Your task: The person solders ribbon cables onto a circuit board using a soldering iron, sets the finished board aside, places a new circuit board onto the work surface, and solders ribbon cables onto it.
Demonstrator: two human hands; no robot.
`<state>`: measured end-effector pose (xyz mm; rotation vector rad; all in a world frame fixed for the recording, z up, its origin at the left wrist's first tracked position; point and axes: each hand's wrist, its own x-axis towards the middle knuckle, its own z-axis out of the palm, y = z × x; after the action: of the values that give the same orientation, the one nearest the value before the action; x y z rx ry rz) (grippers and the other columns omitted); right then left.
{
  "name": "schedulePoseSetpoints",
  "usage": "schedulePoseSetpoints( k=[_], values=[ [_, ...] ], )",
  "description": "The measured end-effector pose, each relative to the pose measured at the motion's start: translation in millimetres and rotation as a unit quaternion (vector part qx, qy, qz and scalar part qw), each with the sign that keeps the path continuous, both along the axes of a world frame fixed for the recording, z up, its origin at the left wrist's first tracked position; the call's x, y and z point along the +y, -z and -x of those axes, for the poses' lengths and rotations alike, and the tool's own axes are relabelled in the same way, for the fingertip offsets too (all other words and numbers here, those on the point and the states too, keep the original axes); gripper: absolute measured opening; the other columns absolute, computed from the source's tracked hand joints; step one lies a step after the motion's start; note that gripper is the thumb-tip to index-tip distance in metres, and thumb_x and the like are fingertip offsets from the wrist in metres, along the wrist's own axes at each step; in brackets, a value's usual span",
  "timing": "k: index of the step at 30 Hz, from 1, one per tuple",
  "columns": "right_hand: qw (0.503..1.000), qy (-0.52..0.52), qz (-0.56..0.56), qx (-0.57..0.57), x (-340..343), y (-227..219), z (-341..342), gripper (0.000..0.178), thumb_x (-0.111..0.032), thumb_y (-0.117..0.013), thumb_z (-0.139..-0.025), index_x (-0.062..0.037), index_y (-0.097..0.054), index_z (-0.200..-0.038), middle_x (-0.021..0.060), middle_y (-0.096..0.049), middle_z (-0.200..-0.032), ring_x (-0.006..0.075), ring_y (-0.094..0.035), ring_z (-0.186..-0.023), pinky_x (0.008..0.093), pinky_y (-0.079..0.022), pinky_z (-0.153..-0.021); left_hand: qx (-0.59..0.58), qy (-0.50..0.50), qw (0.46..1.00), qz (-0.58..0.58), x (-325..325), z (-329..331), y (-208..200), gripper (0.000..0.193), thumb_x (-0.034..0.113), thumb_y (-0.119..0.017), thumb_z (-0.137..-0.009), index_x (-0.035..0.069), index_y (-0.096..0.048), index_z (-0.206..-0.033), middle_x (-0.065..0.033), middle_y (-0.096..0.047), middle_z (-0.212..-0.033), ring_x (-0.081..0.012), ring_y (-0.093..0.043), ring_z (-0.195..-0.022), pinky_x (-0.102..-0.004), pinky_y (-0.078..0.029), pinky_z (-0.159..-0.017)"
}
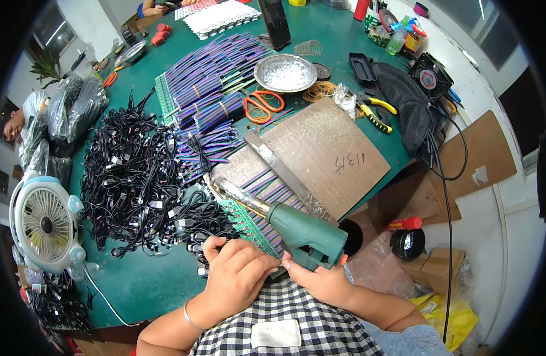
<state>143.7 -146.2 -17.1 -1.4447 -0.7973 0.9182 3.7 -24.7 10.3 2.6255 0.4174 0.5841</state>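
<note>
A green soldering gun (305,234) points its metal tip away and left, over a row of green circuit board strips (249,225) with striped wires. My left hand (237,270) is closed, its fingertips pinched at the near end of the strips. My right hand (323,285) is closed just below the gun's rear, thumb close to the left fingertips. Its other fingers are hidden, so whether it grips the gun or a strip cannot be told. A flat metal bar (285,172) lies across the wires, beside a brown board (326,154).
Black cables (136,172) heap at the left near a fan (45,224). Bundled wires (196,77), a metal bowl (285,73), orange scissors (263,107) and yellow-handled pliers (377,115) lie farther back. A black mesh sleeve (403,101) hangs at the right edge. Another person's hand (160,10) shows far back.
</note>
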Motion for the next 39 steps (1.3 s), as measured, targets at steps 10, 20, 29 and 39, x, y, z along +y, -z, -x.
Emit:
schedulePoseSetpoints(
  k=[10,20,29,39],
  values=[
    [0.999,0.027,0.016,-0.016,-22,-10,-28,0.013,-0.005,-0.058,-0.088,-0.0007,-0.059,-0.100,0.0037,-0.061,-0.089,0.0111,-0.058,-0.080,0.0252,-0.048,-0.072,0.022,0.005,1.000,-0.022,-4,12,4,0.018,0.015,-0.075,-0.069,0.017,-0.066,-0.084,0.0059,-0.058,-0.078,-0.0147,-0.055,-0.080,-0.0391,-0.029,-0.083],
    [0.996,-0.032,0.066,0.059,-149,6,-33,0.031,-0.007,-0.065,-0.080,-0.0001,-0.061,-0.110,0.0081,-0.068,-0.090,0.0175,-0.065,-0.085,0.0323,-0.050,-0.082,-0.002,-0.102,0.994,-0.042,-19,1,21,0.019,0.010,-0.069,-0.058,0.016,-0.057,-0.072,0.0020,-0.058,-0.094,-0.0228,-0.052,-0.095,-0.0419,-0.027,-0.084],
    [0.989,-0.013,0.129,-0.064,-195,44,-27,0.037,-0.010,-0.073,-0.075,-0.0002,-0.062,-0.109,0.0101,-0.065,-0.102,0.0181,-0.064,-0.087,0.0307,-0.050,-0.080,-0.003,-0.128,0.990,-0.061,-29,2,29,0.017,0.014,-0.069,-0.061,0.015,-0.060,-0.076,0.0044,-0.061,-0.097,-0.0202,-0.053,-0.100,-0.0424,-0.028,-0.088],
    [0.979,-0.034,0.116,-0.162,-159,12,-27,0.026,-0.007,-0.075,-0.071,-0.0016,-0.067,-0.095,0.0107,-0.066,-0.090,0.0233,-0.065,-0.080,0.0328,-0.051,-0.073,-0.010,-0.124,0.990,-0.065,-27,2,30,0.017,0.016,-0.069,-0.061,0.017,-0.060,-0.075,0.0058,-0.061,-0.095,-0.0193,-0.053,-0.100,-0.0421,-0.027,-0.089]
  ],
)
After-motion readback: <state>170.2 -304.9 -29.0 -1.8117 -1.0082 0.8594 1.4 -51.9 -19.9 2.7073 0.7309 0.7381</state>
